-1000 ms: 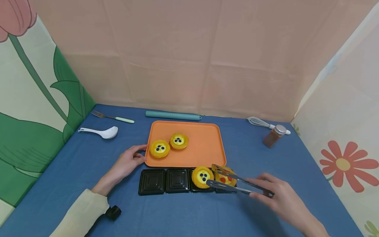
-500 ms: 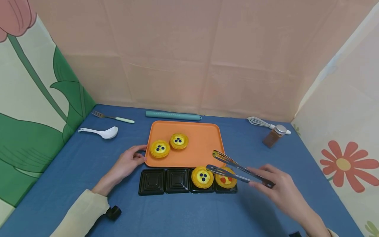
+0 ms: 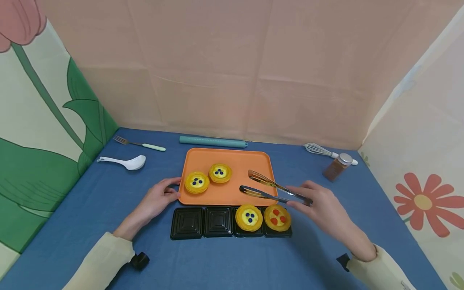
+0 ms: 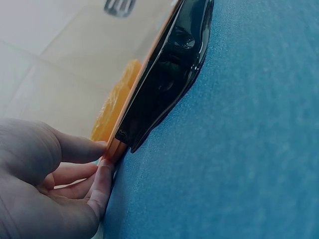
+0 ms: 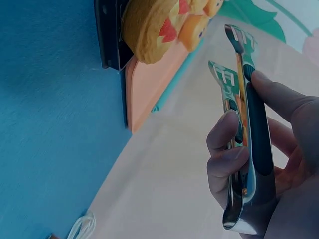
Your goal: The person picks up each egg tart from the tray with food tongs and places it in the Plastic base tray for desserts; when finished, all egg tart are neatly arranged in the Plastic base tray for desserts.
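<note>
My left hand [image 3: 158, 200] pinches the left edge of an orange tray [image 3: 250, 159], thumb on top and fingers at the side in the left wrist view. Two egg tarts with blue dots, one left [image 3: 197, 183] and one right [image 3: 220, 173], lie on the tray's left half. My right hand [image 3: 320, 205] grips metal tongs [image 5: 259, 144], whose spread tips hang over the tray's right part with nothing between them. In front lies a black tray [image 3: 187, 222] with square compartments. Its right two hold a blue-dotted tart [image 3: 249, 218] and a red-dotted tart [image 3: 277, 218]; the left two are bare.
A teal rolling pin [image 3: 214, 141] lies behind the orange tray. At the back left are a fork [image 3: 139, 143] and a white ladle [image 3: 123, 162]. A whisk [image 3: 319, 150] and a brown shaker jar [image 3: 337, 167] with a silver lid are at the back right.
The tongs have let go of the red-dotted tart, risen from the black tray and moved left and back over the orange tray. My left hand stays at the tray's edge.
</note>
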`<action>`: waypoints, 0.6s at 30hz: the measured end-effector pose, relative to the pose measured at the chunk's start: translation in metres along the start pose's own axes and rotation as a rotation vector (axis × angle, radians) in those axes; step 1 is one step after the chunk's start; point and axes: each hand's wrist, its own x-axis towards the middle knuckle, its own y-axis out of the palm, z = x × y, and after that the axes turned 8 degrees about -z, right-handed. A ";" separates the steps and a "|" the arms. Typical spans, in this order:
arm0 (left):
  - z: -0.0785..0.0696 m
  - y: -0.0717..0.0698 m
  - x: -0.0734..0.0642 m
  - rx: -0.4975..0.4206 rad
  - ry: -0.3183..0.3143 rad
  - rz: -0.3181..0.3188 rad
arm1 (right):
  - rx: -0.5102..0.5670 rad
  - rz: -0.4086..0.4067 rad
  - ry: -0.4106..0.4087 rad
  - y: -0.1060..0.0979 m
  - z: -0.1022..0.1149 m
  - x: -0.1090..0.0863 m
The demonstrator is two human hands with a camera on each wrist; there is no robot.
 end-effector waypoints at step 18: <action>0.001 0.002 0.000 -0.004 0.013 -0.016 | -0.028 0.056 -0.113 0.035 -0.010 0.041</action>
